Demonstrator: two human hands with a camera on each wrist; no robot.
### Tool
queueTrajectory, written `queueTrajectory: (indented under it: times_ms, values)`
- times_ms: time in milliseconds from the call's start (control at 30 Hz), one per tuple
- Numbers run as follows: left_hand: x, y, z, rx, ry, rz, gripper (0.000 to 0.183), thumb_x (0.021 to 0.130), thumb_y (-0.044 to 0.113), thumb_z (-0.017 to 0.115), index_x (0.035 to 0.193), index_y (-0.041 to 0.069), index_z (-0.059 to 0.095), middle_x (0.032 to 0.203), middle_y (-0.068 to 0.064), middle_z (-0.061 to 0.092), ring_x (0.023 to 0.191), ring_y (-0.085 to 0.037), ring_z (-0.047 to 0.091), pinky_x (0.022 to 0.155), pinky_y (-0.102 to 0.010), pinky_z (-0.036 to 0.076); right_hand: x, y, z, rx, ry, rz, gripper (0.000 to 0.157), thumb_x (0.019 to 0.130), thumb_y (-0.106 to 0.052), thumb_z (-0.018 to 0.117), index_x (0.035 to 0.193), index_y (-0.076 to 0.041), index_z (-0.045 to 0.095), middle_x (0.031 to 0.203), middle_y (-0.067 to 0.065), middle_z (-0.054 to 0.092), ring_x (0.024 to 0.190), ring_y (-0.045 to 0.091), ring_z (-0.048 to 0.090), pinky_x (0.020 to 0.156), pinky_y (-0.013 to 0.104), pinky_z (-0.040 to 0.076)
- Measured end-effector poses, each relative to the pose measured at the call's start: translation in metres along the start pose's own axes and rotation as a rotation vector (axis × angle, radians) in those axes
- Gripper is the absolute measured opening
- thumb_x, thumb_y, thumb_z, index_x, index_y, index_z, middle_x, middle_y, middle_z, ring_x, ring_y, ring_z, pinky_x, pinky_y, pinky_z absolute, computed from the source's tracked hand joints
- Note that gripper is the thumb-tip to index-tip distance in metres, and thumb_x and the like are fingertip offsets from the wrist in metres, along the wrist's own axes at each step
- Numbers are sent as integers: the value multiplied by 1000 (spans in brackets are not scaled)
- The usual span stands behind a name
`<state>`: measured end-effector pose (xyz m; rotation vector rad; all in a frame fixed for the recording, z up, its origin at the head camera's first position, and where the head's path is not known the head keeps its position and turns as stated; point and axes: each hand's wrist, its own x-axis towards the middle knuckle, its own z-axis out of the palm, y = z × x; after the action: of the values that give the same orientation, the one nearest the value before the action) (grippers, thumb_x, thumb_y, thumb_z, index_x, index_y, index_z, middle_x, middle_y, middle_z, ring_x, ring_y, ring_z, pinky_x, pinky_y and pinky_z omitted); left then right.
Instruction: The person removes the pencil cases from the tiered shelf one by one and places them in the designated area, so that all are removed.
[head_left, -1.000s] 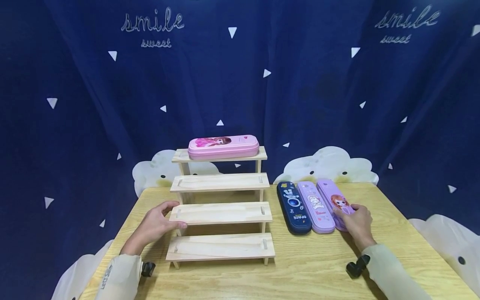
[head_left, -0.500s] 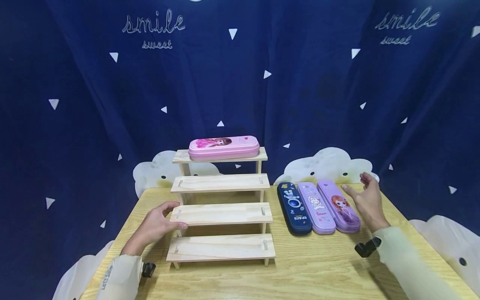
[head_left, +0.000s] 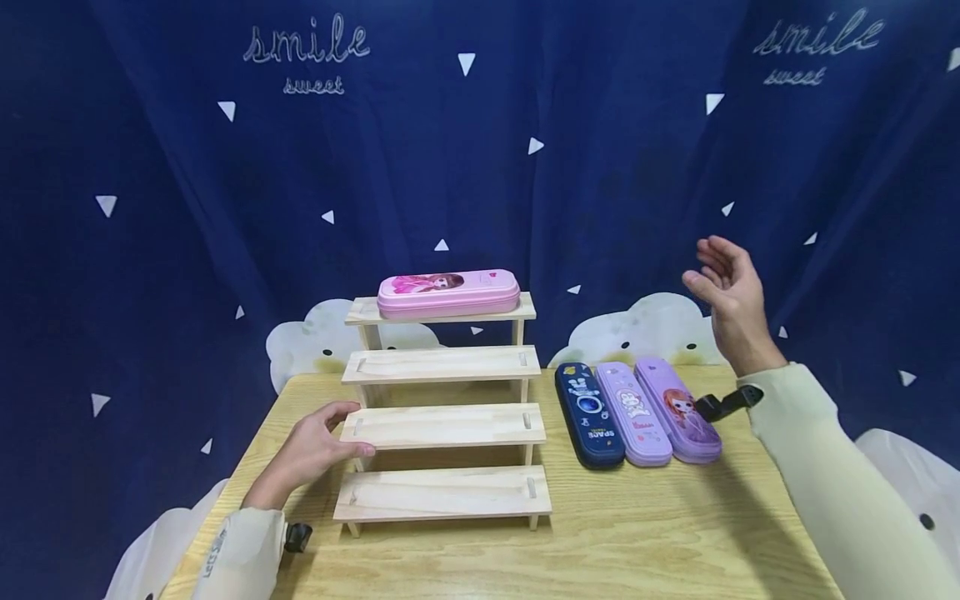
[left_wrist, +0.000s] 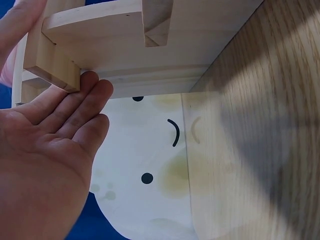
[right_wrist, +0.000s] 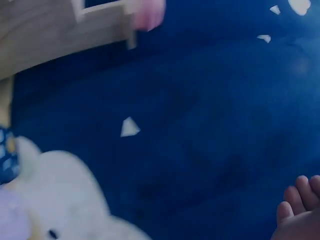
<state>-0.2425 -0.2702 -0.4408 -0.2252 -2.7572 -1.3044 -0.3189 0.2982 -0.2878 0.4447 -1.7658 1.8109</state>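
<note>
A stepped wooden display rack [head_left: 442, 425] stands on the table, with a pink pencil case [head_left: 450, 293] on its top step. My left hand [head_left: 311, 450] holds the left end of the second step from the bottom, thumb at its front edge. In the left wrist view, the fingers [left_wrist: 82, 112] lie against the wood. Raised in the air, my right hand [head_left: 735, 300] is empty, fingers relaxed. Below it three pencil cases lie side by side: a dark blue astronaut one [head_left: 588, 415], a light purple one [head_left: 632, 414] and a purple one with a red-haired doll [head_left: 675, 410].
The light wood table [head_left: 622, 533] ends at a dark blue curtain [head_left: 637, 167] with white triangles and cloud shapes. A black wrist camera [head_left: 723, 406] on the right sleeve overlaps the purple case in the head view.
My right hand has left the purple pencil case with the doll and risen well above the table, opening as it went. The left hand stays on the rack.
</note>
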Motion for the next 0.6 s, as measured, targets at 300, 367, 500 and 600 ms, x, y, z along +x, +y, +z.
queueTrajectory:
  times_ms: [300,367,500,600]
  values:
    - [-1,0,0,-3,-4,-7,83,72,37,92,138,1,56,144,-23,58,141,-48,46,118,-59,39,32,-34,60,115,-161,-62,66,85,6,68,146,2,41,136,1,55,133,19,47,111,22,38]
    - [-1,-1,1,-9,-4,-7,85,71,38,92,138,1,56,144,-23,58,141,-47,46,119,-58,39,36,-38,72,85,-215,-63,66,86,3,69,146,1,42,138,1,56,135,22,46,112,23,37]
    - [-1,-2,1,-9,-3,-4,86,71,40,92,139,1,55,144,-22,58,142,-47,46,119,-57,39,41,-41,95,43,-313,-49,65,86,0,69,147,0,43,145,11,53,136,26,45,118,30,36]
    - [-2,-1,1,7,-5,-2,86,72,41,92,139,1,55,145,-22,58,141,-47,47,118,-57,39,43,-39,112,-7,-374,-27,67,88,-3,68,149,-1,41,151,18,47,138,27,44,123,39,33]
